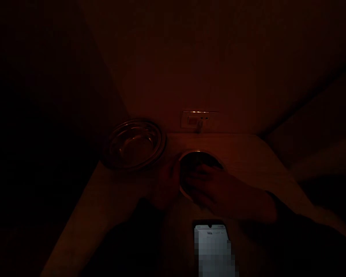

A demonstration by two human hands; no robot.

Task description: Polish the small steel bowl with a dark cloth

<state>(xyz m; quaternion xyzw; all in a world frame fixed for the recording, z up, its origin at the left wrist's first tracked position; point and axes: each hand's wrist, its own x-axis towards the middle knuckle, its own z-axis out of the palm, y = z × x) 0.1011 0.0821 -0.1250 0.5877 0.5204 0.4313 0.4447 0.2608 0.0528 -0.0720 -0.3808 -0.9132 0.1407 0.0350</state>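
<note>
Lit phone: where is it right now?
In the head view, the lit phone is at the bottom edge, right of center, on the tabletop, just nearer the camera than the right hand and round container.

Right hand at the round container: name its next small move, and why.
Perhaps curl the right hand gently, since it reaches into the round container and the left hand, beside it, could steady it. The inside is too dark to read.
</note>
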